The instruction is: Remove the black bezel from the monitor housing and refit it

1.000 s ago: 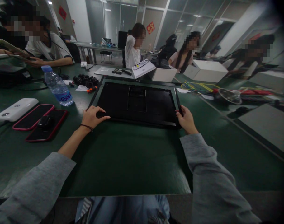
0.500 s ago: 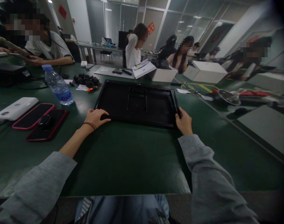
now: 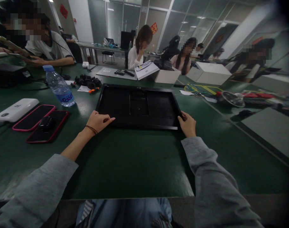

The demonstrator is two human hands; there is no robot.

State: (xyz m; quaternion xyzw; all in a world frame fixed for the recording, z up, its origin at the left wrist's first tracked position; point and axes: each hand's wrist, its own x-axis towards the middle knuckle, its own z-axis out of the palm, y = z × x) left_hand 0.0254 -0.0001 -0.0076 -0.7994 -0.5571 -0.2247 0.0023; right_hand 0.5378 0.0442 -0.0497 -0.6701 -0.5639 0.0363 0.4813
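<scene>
A black rectangular monitor casing point(image 3: 118, 103) lies in front of me, its rim around a recessed inside with a raised rectangular section in the middle. My left hand point(image 3: 98, 122) grips its near left corner, thumb stretched along the near edge and the other fingers partly hidden. At the near right corner, my right hand point(image 3: 187, 123) pinches the side rim between thumb and fingers. The undersides of both grips are hidden from me.
On the left stand a water bottle point(image 3: 60, 87), a white power bank point(image 3: 16, 110) and two red-edged phones point(image 3: 48, 134). Black cables point(image 3: 87, 82) lie behind the casing. White boxes point(image 3: 167, 76) and a metal bowl-shaped part point(image 3: 232, 98) are farther right. Several people sit around.
The casing's far edge has dropped slightly and shifted left, while both hands keep hold of its near corners. A person across the room has lowered a raised arm.
</scene>
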